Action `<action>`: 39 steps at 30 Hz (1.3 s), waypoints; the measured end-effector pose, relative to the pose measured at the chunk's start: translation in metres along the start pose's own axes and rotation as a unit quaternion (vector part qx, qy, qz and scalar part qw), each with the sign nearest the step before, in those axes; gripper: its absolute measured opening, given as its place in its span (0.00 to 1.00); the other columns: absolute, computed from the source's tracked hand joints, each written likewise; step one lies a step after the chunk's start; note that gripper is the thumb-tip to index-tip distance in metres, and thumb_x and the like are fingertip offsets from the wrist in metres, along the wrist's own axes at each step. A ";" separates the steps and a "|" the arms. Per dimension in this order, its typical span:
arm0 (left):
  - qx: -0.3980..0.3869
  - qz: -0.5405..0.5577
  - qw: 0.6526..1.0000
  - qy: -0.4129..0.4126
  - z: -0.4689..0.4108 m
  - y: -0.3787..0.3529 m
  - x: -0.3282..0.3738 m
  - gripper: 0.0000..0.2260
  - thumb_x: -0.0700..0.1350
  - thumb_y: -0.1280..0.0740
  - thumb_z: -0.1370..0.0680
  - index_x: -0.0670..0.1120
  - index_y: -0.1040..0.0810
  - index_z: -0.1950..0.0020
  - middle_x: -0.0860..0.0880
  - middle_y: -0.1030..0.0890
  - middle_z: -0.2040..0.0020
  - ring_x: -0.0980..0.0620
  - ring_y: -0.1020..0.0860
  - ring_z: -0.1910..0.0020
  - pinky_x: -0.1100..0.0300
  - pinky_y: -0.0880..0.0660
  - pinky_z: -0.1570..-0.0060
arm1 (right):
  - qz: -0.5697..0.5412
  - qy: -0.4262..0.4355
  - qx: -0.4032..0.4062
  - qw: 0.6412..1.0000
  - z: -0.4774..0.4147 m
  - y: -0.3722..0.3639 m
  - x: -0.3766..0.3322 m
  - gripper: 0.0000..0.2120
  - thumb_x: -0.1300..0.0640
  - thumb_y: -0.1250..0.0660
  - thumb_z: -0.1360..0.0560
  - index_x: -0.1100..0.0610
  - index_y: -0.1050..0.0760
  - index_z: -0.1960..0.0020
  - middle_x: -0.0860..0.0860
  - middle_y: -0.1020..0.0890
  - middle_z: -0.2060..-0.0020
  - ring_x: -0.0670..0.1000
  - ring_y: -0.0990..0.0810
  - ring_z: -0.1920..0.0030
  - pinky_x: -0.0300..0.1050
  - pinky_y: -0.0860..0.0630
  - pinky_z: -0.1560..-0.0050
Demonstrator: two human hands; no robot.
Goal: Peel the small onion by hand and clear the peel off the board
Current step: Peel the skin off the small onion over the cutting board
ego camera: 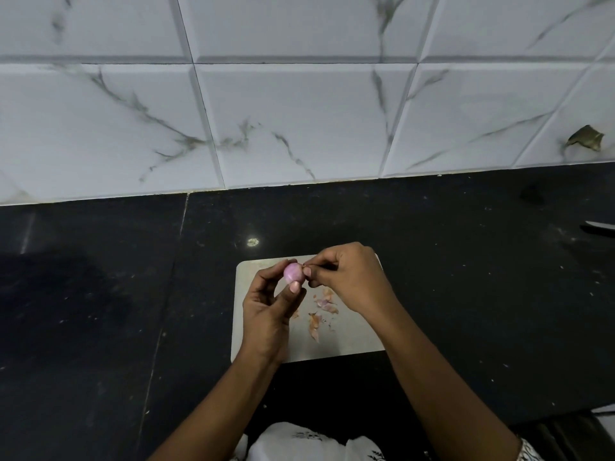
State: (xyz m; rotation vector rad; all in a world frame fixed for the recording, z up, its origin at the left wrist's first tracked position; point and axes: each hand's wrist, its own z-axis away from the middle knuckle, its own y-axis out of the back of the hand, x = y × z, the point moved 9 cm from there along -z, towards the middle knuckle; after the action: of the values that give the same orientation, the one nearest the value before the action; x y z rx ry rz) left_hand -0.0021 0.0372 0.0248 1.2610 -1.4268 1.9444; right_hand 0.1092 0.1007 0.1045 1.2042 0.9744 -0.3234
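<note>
A small pink-purple onion [293, 273] is held above the pale cutting board [352, 341]. My left hand [268, 311] grips it between thumb and fingertips. My right hand [349, 277] is just to its right, with thumb and forefinger pinching at the onion's right end; whatever bit of skin they hold is too small to make out. Several orange and pink peel scraps [319, 314] lie on the board below my hands.
The board rests on a black stone counter [100, 327] that meets a white marbled tile wall [299, 111]. A knife tip [599, 226] pokes in at the far right edge. White patterned clothing [299, 440] shows at the bottom.
</note>
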 end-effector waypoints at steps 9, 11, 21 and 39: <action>-0.003 -0.024 0.999 -0.045 0.001 -0.002 0.008 0.13 0.36 0.29 0.31 0.50 0.19 0.51 0.52 0.16 0.50 0.51 0.20 0.44 0.47 0.26 0.41 | 0.013 -0.016 0.051 0.999 0.004 -0.001 -0.003 0.06 0.55 0.31 0.28 0.56 0.19 0.54 0.51 0.16 0.64 0.45 0.18 0.63 0.43 0.20 0.58; -0.002 -0.025 0.999 -0.043 0.002 -0.002 0.009 0.13 0.36 0.29 0.32 0.50 0.19 0.51 0.52 0.16 0.50 0.51 0.20 0.45 0.46 0.26 0.40 | 0.013 -0.027 0.058 0.998 0.004 -0.004 0.001 0.07 0.53 0.30 0.29 0.56 0.20 0.54 0.51 0.17 0.63 0.46 0.19 0.62 0.40 0.21 0.61; 0.010 0.129 0.988 0.080 -0.001 -0.004 -0.016 0.21 0.48 0.25 0.33 0.42 0.22 0.43 0.43 0.17 0.47 0.48 0.18 0.48 0.62 0.20 0.56 | -0.026 -0.020 0.066 0.997 0.006 -0.004 0.001 0.08 0.49 0.30 0.32 0.53 0.22 0.59 0.46 0.20 0.66 0.44 0.22 0.63 0.39 0.24 0.63; -0.069 0.040 0.997 0.001 -0.003 -0.010 0.007 0.17 0.47 0.21 0.37 0.50 0.20 0.51 0.43 0.17 0.44 0.46 0.20 0.42 0.55 0.22 0.48 | -0.046 -0.023 0.035 0.998 0.004 0.005 -0.003 0.06 0.57 0.30 0.29 0.55 0.18 0.52 0.46 0.18 0.64 0.46 0.18 0.61 0.47 0.19 0.54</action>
State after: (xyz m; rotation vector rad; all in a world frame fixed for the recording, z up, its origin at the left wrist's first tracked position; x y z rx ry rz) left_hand 0.0005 0.0427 0.0359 1.1549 -1.6044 1.8612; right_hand 0.1127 0.0978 0.1103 1.2122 0.9873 -0.4583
